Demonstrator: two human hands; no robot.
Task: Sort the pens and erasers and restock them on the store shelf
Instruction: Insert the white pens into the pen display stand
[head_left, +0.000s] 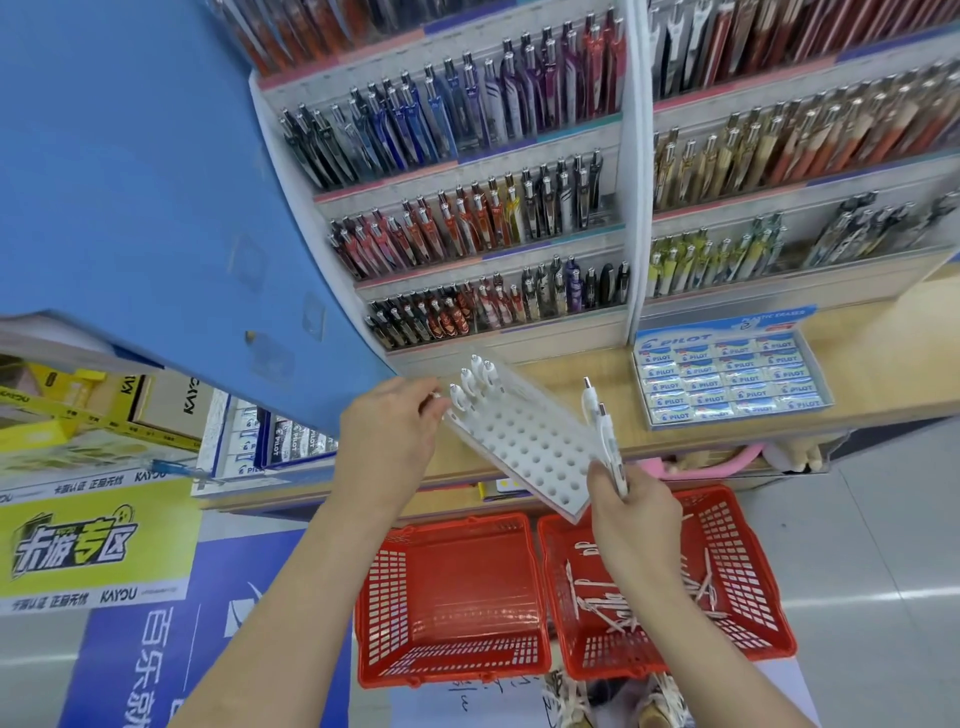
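The left hand (387, 441) grips the far-left edge of a tilted white perforated pen rack (530, 441). Its fingertips are hidden behind the rack. A few capped pens (470, 382) stand in holes at the rack's far corner. The other holes are open.

At the rack's near-right corner the right hand (636, 514) holds two white pens (602, 426), and its fingers are mostly out of sight.

Below the rack sit a left red basket (384, 597) and a right red basket (753, 571). The right one holds loose pens (608, 608), partly covered by the forearm.

To the right beyond the rack, Pilot erasers (732, 379) fill a box on the wooden shelf ledge (883, 353), with bare ledge between box and rack.
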